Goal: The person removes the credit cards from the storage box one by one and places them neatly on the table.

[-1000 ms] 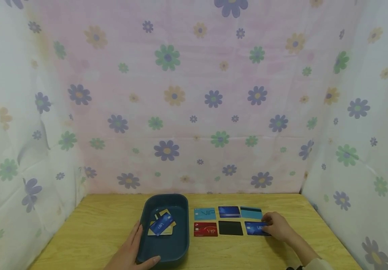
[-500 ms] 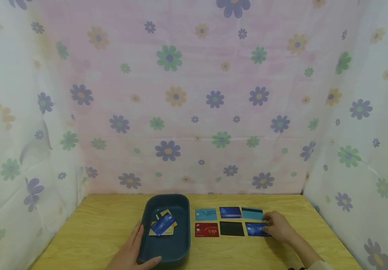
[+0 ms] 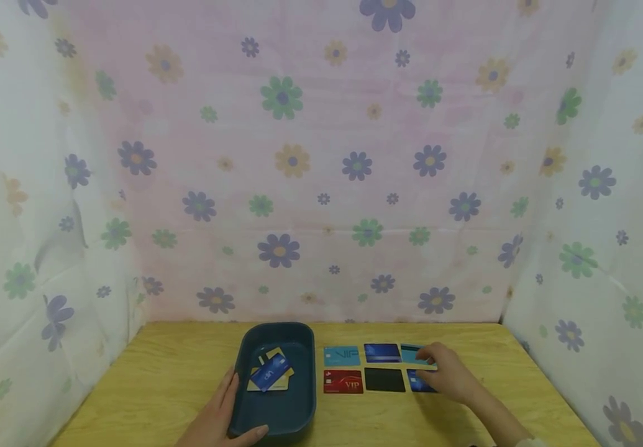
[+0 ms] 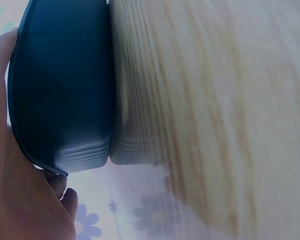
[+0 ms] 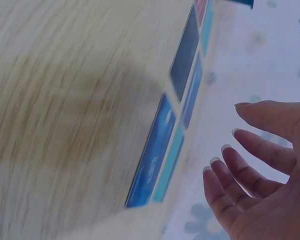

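My left hand (image 3: pixel 217 406) grips a dark teal tray (image 3: pixel 309 397) at its left side and near corner, the thumb over the near rim. In the left wrist view, fingers show against the tray's wall (image 4: pixel 65 90). Inside the tray lie a blue VIP card (image 3: pixel 269 371) and yellowish cards under it. My right hand (image 3: pixel 450 372) hovers over the right end of two rows of cards, holding nothing. It partly hides a blue card (image 3: pixel 417 380) in the near row and a light-blue striped card (image 3: pixel 410 352) behind it. In the right wrist view its fingers (image 5: pixel 247 175) are spread, apart from the cards.
Left of those lie a black card (image 3: pixel 385 380), a red VIP card (image 3: pixel 343 382), a dark-blue card (image 3: pixel 383 352) and a light-blue VIP card (image 3: pixel 341 356). The wooden table (image 3: pixel 159 372) ends at a flowered cloth (image 3: pixel 321 273) behind and at both sides.
My right hand has lifted off the near-row blue card's right end and moved slightly left and up in the view. My left hand and the tray keep their place.
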